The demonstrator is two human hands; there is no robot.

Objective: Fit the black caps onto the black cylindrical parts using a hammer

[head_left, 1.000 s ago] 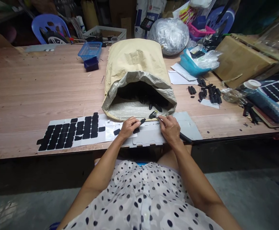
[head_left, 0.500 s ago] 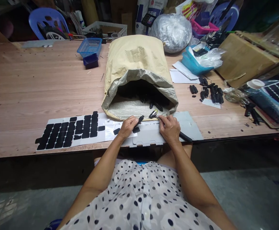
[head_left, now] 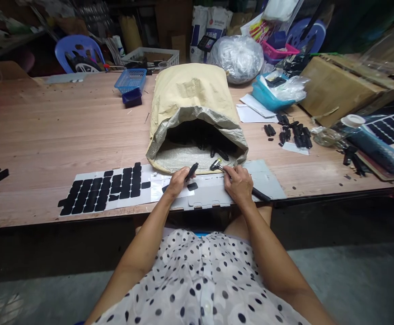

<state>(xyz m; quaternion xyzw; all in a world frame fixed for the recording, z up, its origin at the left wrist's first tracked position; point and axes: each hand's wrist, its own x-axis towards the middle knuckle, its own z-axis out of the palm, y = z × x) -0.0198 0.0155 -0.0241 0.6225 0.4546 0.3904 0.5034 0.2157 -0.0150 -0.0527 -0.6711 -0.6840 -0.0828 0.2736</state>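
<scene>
My left hand [head_left: 177,181] is closed around a small black ribbed part [head_left: 191,172], whose end sticks out to the upper right. A hammer [head_left: 261,195] with a metal head and black handle is in my right hand [head_left: 239,183]; its head [head_left: 216,164] points toward the black part but stays apart from it. Both hands are over a grey board [head_left: 210,197] at the table's front edge. Just beyond them lies an open woven sack [head_left: 192,83], with more black parts [head_left: 220,153] inside its mouth. A loose black patch [head_left: 192,186] lies beside my left hand.
To the left is a white sheet of black stickers [head_left: 90,195]. Black parts [head_left: 298,134] lie in a pile at right, near a cardboard box [head_left: 339,85]. Blue baskets [head_left: 131,81] and a stuffed plastic bag [head_left: 238,58] stand behind.
The whole view has shifted, so the table sits slightly lower in the picture. The black part in my left hand is tilted more steeply. The hammer stays in my right hand.
</scene>
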